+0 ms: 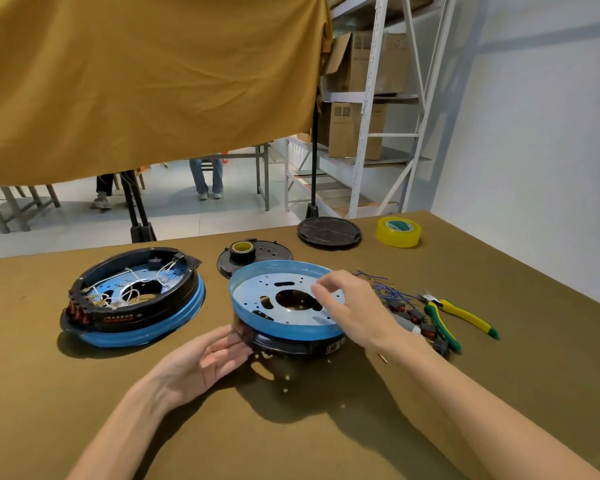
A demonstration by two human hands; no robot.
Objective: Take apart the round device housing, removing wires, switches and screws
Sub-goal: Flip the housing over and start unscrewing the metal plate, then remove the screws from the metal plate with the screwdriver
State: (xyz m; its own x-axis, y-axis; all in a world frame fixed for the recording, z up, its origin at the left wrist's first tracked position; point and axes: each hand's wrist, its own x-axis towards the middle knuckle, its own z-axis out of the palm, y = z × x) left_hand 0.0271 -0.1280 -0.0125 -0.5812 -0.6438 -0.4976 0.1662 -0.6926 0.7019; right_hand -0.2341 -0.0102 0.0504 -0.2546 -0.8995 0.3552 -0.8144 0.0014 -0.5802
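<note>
Blue-rimmed housing sits between our hands: left hand cups its near edge, fingers loosely spread; right hand rests on the metal plate, fingertips pinched, contents unclear. We steady it before lifting parts.

Yellow tape roll beyond green-yellow pliers.

the nearer housing is round, blue-rimmed over a black base, with a bare perforated metal plate and a large centre hole; it is raised and tilted off the table. a second housing lies flat to the left, black ring on blue, white wires tangled inside. removed blue wires and black switches lie heaped to the right.
</note>
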